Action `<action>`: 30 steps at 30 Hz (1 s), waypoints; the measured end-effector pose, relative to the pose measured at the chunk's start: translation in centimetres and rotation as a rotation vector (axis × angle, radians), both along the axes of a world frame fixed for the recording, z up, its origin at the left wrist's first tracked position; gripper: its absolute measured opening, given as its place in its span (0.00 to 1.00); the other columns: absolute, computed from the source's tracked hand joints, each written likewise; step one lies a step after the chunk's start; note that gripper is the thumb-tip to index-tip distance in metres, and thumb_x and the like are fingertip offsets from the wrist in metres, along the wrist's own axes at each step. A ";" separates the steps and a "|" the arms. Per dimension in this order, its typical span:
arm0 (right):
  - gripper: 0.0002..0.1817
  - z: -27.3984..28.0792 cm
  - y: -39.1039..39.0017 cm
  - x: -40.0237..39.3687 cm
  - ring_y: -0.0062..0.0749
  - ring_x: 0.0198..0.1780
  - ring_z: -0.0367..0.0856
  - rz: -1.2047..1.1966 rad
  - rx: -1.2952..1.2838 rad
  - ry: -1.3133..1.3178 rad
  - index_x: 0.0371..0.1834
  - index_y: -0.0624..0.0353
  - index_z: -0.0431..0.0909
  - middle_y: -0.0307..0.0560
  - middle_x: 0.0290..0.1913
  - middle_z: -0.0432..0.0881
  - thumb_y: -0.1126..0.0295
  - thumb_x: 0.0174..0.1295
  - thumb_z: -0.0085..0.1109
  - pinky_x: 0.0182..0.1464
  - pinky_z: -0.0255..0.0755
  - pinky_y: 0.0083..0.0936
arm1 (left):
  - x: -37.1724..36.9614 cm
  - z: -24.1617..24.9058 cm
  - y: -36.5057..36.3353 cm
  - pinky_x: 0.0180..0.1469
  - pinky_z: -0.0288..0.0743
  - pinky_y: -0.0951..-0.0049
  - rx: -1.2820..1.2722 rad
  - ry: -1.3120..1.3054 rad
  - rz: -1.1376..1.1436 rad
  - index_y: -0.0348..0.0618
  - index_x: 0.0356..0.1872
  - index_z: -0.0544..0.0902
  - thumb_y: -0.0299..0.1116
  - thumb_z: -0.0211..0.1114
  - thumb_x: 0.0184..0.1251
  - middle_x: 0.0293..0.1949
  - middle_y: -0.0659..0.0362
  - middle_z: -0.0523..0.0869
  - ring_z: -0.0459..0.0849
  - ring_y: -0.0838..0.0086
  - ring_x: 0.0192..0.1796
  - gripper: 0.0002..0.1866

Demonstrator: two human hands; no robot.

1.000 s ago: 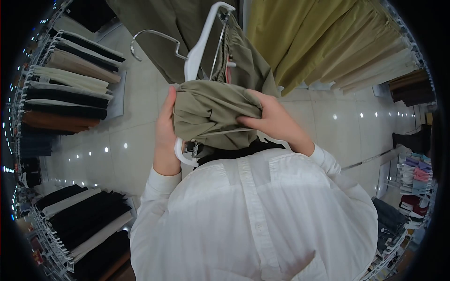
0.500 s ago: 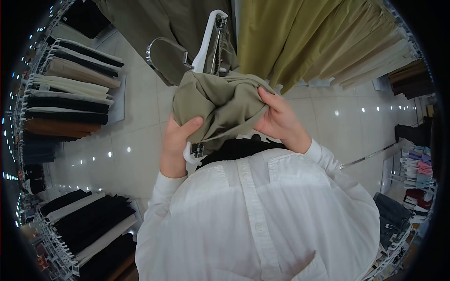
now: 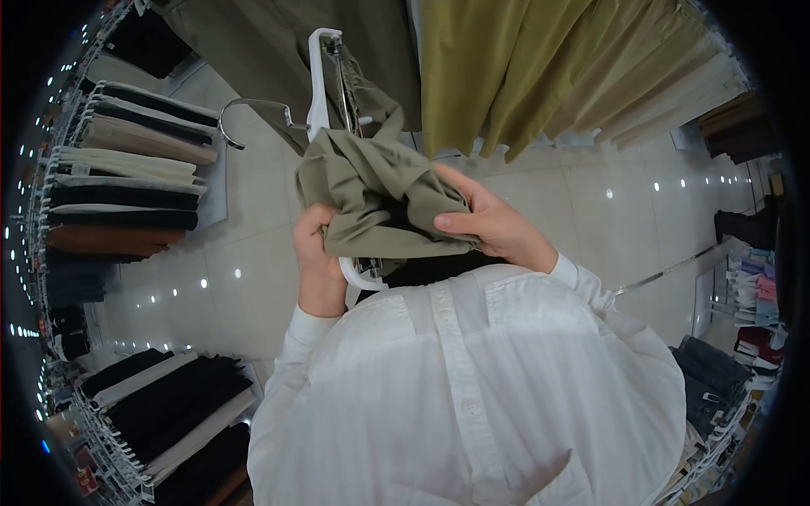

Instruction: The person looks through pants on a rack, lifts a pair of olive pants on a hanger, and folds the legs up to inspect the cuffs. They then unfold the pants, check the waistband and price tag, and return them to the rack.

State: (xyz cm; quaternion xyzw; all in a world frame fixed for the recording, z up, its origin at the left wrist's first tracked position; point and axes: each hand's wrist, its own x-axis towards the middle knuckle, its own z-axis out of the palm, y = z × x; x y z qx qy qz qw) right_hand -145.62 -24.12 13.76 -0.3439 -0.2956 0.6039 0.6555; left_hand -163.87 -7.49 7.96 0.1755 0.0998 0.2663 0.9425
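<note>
A bunched olive-green garment is held in front of my chest, its folds opening around a dark hollow in the middle. My left hand grips its left side, thumb on top of the cloth. On the right edge my right hand is closed, with the thumb over the fabric and the other fingers partly behind it. A white clip hanger runs behind the cloth; its metal hook points left. The hanger's lower end with a metal clip shows below the garment, beside my left wrist.
Dark olive trousers, mustard trousers and beige ones hang ahead. Racks of folded garments on hangers stand left, with more dark garments lower left. Jeans hang lower right. The floor is pale tile.
The hanger and its hook have swung left and slightly down at the top. My right thumb has moved down and left onto the front of the cloth, and the folds have shifted.
</note>
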 end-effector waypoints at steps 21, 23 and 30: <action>0.25 -5.1 -0.7 0.9 0.39 0.55 0.72 0.175 0.066 0.548 0.54 0.69 0.68 0.55 0.54 0.73 0.58 0.64 0.39 0.57 0.65 0.35 | -0.7 3.6 -0.5 0.44 0.78 0.66 0.216 0.320 -0.023 0.29 0.47 0.73 0.48 0.44 0.71 0.41 0.47 0.81 0.83 0.63 0.41 0.26; 0.25 -3.3 -0.7 1.0 0.38 0.55 0.72 0.111 -0.073 0.437 0.54 0.69 0.69 0.54 0.54 0.73 0.58 0.64 0.42 0.57 0.64 0.34 | -1.2 2.8 0.2 0.48 0.75 0.62 0.248 0.279 -0.072 0.31 0.47 0.73 0.50 0.44 0.70 0.44 0.46 0.80 0.81 0.61 0.44 0.27; 0.15 -3.3 1.7 3.3 0.20 0.45 0.71 -0.195 0.019 -0.801 0.48 0.63 0.74 0.40 0.47 0.75 0.66 0.61 0.55 0.47 0.65 0.18 | -1.6 5.2 -0.3 0.38 0.75 0.75 0.581 0.338 0.005 0.30 0.41 0.77 0.44 0.59 0.64 0.37 0.52 0.83 0.82 0.73 0.36 0.21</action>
